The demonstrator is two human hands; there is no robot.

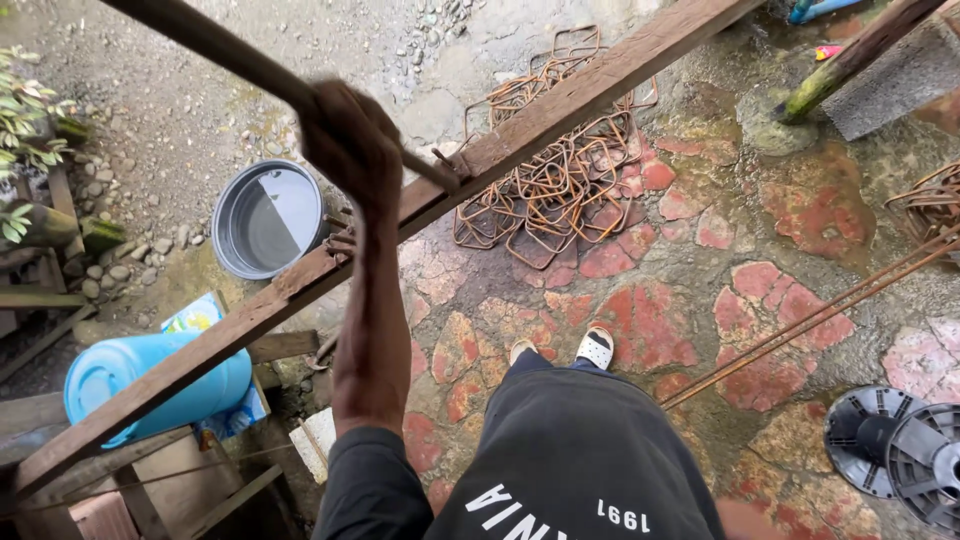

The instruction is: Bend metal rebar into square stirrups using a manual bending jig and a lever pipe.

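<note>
Left hand point(350, 140) closed around a long rusty steel rod point(230, 58) above the wooden plank point(300, 285) (right hand unseen); likely stiff, heavy, rough, best gripped mid-length.

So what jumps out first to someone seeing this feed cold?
The left hand, raised mid-frame, gripping a long rusty rod over a slanted wooden beam. Behind the beam lies a heap of rusty bent rebar stirrups on red-patched stone paving. At left sit a grey basin and a blue barrel on its side.
</note>
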